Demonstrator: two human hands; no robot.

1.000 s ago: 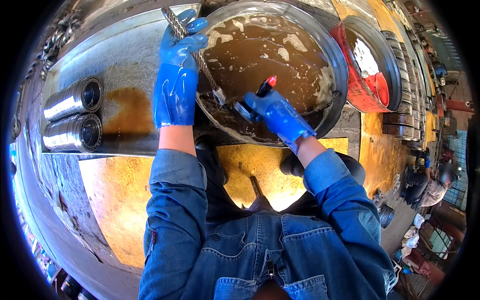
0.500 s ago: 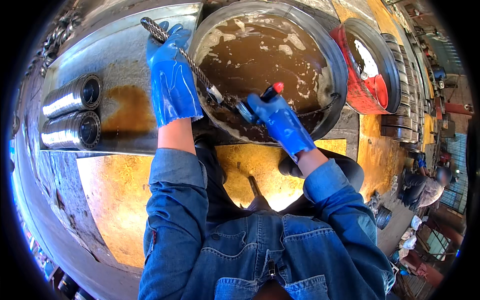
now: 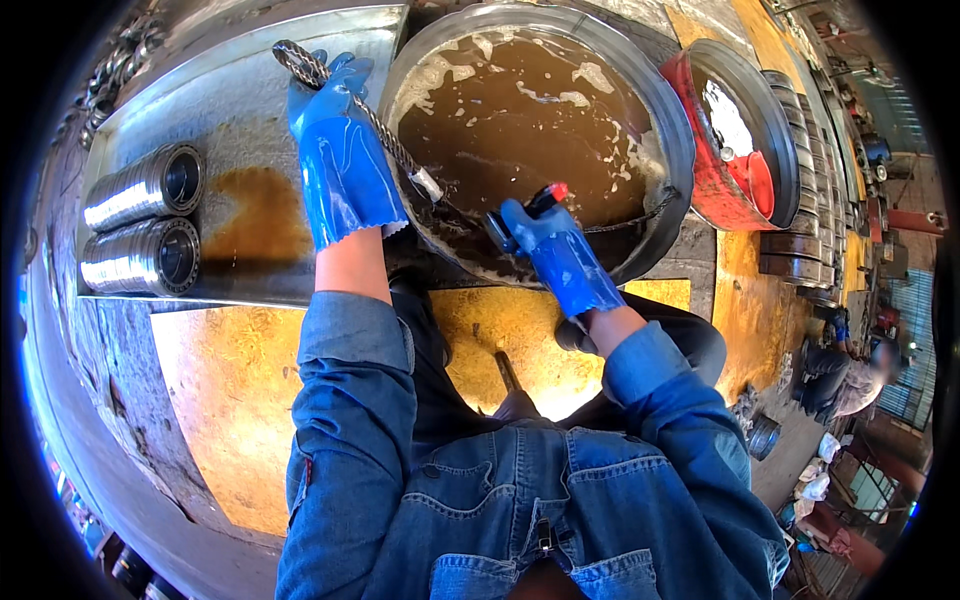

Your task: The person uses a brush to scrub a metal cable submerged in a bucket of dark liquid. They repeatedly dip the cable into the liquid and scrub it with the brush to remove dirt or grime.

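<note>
My left hand, in a blue rubber glove, is closed around a braided steel wire rope above the left rim of a round metal tub. A bent end of the rope sticks out past the fingers. Below the hand, the rope runs down to a silver metal sleeve over the tub. Brown foamy liquid fills the tub. My right hand, gloved likewise, grips a dark-handled tool with a red tip over the near side. The tool's working end is partly hidden, so its kind is unclear.
Left of the tub, a metal tray carries two rows of shiny bearing rings and a brown puddle. A red drum stands at right, beside stacked metal rings. Another person crouches far right.
My right hand has shifted slightly down and left with the tool. The left hand and wire rope have moved slightly left. Foam on the liquid has drifted.
</note>
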